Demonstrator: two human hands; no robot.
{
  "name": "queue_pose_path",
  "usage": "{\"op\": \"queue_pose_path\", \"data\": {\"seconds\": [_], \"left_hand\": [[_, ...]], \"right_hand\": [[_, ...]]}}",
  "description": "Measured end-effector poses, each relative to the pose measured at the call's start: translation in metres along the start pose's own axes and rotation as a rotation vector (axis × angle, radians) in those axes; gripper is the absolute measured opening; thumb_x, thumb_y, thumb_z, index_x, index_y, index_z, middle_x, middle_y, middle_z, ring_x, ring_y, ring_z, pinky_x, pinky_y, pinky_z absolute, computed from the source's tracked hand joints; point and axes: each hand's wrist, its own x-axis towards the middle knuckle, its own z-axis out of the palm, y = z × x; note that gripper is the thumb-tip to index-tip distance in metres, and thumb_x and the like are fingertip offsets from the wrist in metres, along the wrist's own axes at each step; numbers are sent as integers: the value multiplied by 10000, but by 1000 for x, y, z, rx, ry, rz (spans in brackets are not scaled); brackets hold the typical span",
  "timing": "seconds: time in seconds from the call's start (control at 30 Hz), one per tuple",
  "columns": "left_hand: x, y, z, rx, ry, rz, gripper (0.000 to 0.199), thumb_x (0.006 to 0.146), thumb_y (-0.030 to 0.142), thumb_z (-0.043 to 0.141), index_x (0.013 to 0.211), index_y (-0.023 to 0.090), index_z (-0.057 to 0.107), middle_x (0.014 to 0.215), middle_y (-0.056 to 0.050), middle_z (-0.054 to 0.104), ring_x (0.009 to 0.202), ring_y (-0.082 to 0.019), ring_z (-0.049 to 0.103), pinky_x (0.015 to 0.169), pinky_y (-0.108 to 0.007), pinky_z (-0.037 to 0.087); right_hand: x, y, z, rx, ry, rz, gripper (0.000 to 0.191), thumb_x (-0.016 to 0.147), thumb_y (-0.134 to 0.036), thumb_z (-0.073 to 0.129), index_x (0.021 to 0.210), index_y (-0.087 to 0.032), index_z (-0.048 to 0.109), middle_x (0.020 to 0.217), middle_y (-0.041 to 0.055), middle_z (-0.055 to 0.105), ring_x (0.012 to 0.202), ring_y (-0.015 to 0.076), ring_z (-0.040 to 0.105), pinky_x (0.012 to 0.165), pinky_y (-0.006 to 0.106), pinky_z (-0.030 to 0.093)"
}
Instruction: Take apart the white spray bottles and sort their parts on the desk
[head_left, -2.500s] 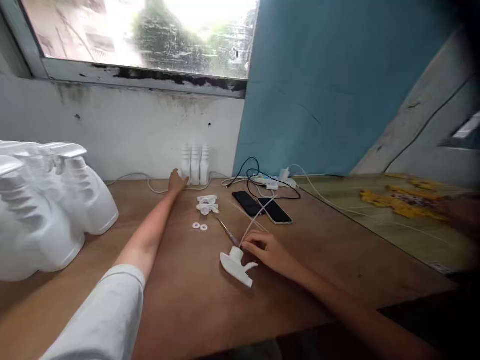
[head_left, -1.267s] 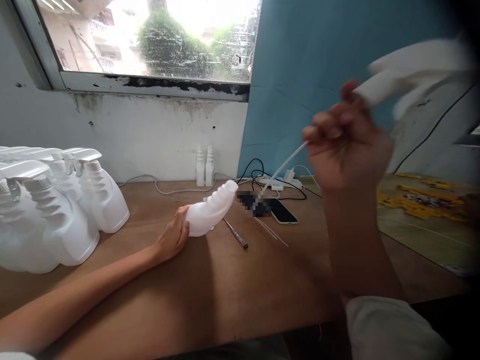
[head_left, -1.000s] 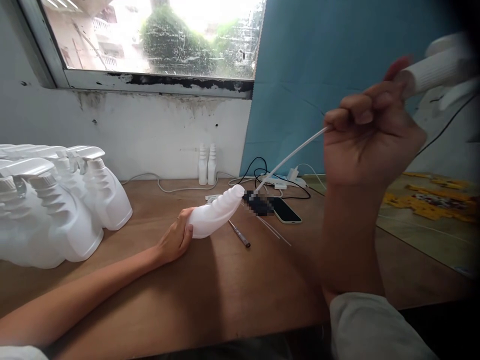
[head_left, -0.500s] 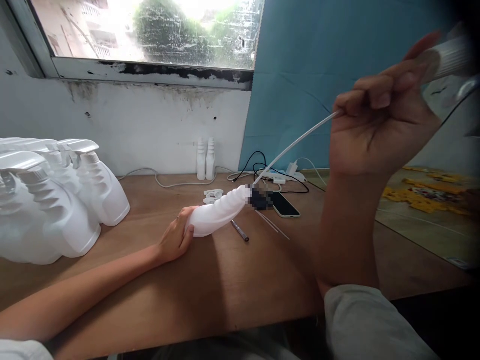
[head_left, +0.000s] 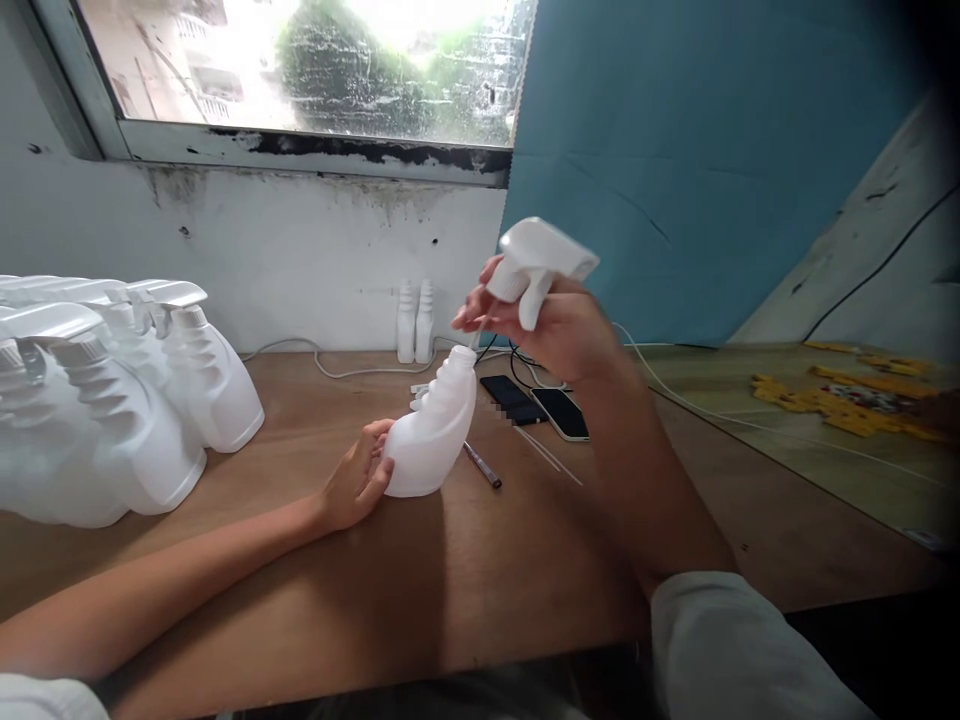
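Observation:
A white plastic spray bottle (head_left: pixel 429 440) stands slightly tilted on the table, its open neck leaning right. My left hand (head_left: pixel 360 478) grips the lower left side of the bottle, fingers behind it and thumb in front. Just above the neck, my right hand (head_left: pixel 551 325) holds a white trigger sprayer head (head_left: pixel 541 255) by its collar. The sprayer's thin dip tube (head_left: pixel 484 328) runs down into the bottle's mouth; how far it reaches inside is hard to make out.
Several white spray bottles (head_left: pixel 150 420) with sprayer heads stand at left. Two slim white bottles (head_left: pixel 406 322) are by the wall. A marker pen (head_left: pixel 482 465), thin white tubes (head_left: pixel 547 452), two phones (head_left: pixel 561 413) and cables lie right of the bottle. Yellow pieces (head_left: pixel 855 395) lie far right.
My right hand has come down and left from the upper right, bringing the sprayer head close above the neck as the tube slid in. The bottle has tipped more upright in my left hand.

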Motion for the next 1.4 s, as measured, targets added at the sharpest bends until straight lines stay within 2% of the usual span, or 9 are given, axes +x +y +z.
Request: {"op": "queue_pose_path", "data": {"seconds": [0.2,0.33,0.5,0.6,0.7,0.8,0.9,1.17,1.4], "left_hand": [[-4,-3,2,-118,-29,-28,319,926,357,358,1214,233,299,994,-71,534,822,-175,559,744,-346,493],[5,8,-1,-92,89,93,373,903,394,395,1237,248,319,1210,-131,435,1093,-246,492,846,-406,475],[52,65,-20,5,322,364,495,859,485,485,1269,274,302,1248,-125,388,1213,-267,416,914,-433,465],[81,104,-36,179,335,375,566,834,520,533,1299,274,325,1319,-110,396,1176,-245,461,936,-418,465],[100,124,-47,406,325,340,386,851,416,553,1192,245,492,1201,-70,521,1112,-221,511,915,-393,479],[106,126,-54,461,339,345,202,859,271,536,1045,222,598,1068,-35,602,1009,-174,573,848,-333,509],[106,122,-61,380,323,317,207,820,175,558,1010,214,629,1054,-18,635,975,-145,597,787,-275,528],[101,122,-78,135,230,144,214,786,98,535,953,186,635,1024,-34,663,927,-157,631,811,-334,547],[102,122,-78,170,249,139,34,766,140,584,763,167,563,942,-30,655,872,-153,619,744,-328,543]], "right_hand": [[4,27,16,137,-175,140,151,758,-159,549,904,-166,508,1020,66,593,996,220,621,888,404,482],[-2,35,31,178,-220,243,136,799,-222,539,910,-174,477,989,64,592,873,196,636,790,375,505],[-10,41,49,234,-140,183,143,798,-252,544,876,-192,439,815,20,565,673,137,566,640,307,491],[-9,48,57,189,-94,143,155,820,-255,533,946,-212,452,831,11,567,692,131,549,617,274,480],[-7,56,58,145,-61,114,239,824,-237,518,1055,-234,456,866,7,570,709,128,544,587,244,462],[-7,61,54,130,-71,153,377,799,-192,511,1162,-248,428,865,8,579,723,137,558,594,248,476],[-7,63,51,162,-112,166,476,786,-185,515,1236,-261,382,888,11,599,745,146,582,636,275,506],[-7,67,54,227,-155,102,277,869,-335,475,1089,-172,515,962,80,645,823,171,616,689,296,525],[-9,73,52,279,-169,127,264,875,-333,545,1087,-176,545,881,69,659,769,172,650,638,276,518]]}}
